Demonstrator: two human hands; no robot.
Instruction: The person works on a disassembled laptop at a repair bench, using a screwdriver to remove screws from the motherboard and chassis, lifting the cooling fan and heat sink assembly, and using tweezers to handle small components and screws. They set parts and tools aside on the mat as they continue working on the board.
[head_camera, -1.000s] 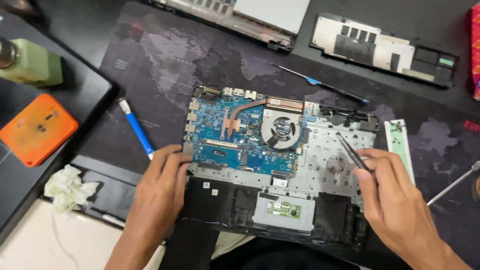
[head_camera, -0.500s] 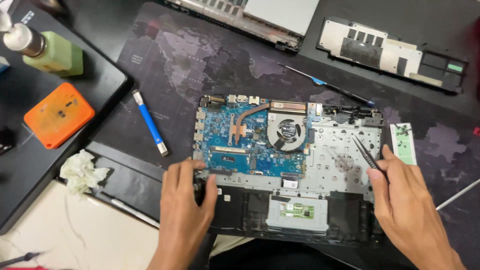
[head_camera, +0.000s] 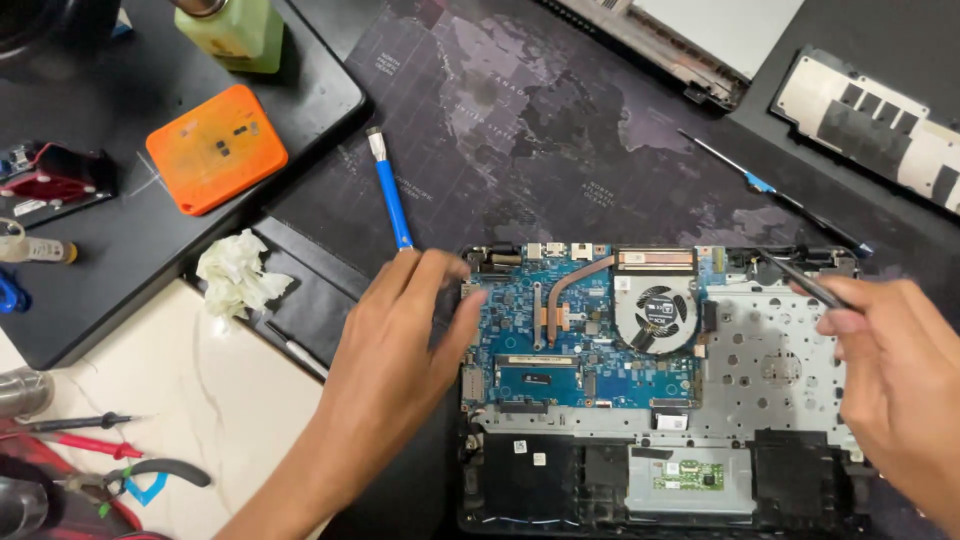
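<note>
The left hand (head_camera: 400, 350) has slid up from the front edge of the opened laptop (head_camera: 660, 390) onto its blue board's left end, fingers spread flat, while the right hand (head_camera: 895, 370) stays pinched on tweezers (head_camera: 800, 280).

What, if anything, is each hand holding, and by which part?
The right hand pinches dark tweezers near their rear end, tips pointing up-left. The left hand holds nothing; its fingers rest on the left edge of the opened laptop.
</note>
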